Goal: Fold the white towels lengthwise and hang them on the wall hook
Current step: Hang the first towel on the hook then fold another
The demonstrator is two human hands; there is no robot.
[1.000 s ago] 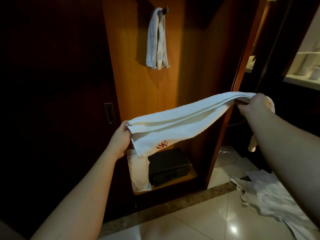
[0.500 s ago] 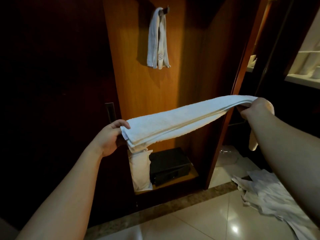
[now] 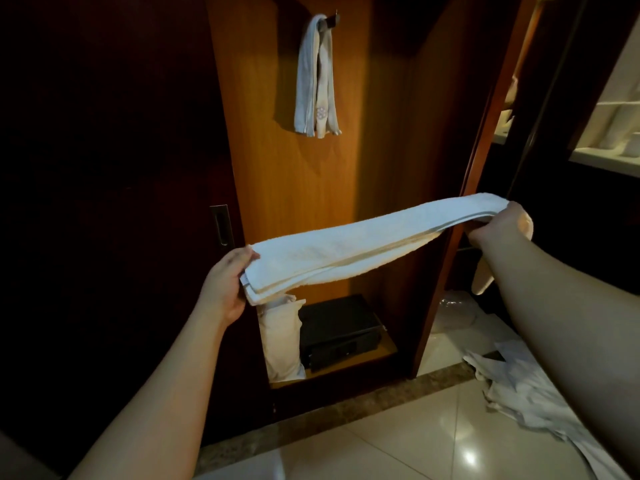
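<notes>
A white towel (image 3: 363, 244), folded into a long narrow strip, stretches in the air in front of an open wooden wardrobe. My left hand (image 3: 227, 282) grips its lower left end. My right hand (image 3: 498, 226) grips the higher right end, with a bit of cloth hanging past the hand. High on the wardrobe's back panel a dark wall hook (image 3: 331, 19) carries another folded white towel (image 3: 317, 77), which hangs straight down.
On the wardrobe's bottom shelf lie a dark safe box (image 3: 339, 330) and a white pillow (image 3: 280, 341). A dark sliding door (image 3: 104, 202) with a recessed handle (image 3: 221, 225) stands at the left. Crumpled white linen (image 3: 519, 393) lies on the glossy tiled floor at the right.
The hanging flap at the left end, with its red emblem, has been folded in, so the towel is now a narrower strip. My left hand shifted slightly left and lower.
</notes>
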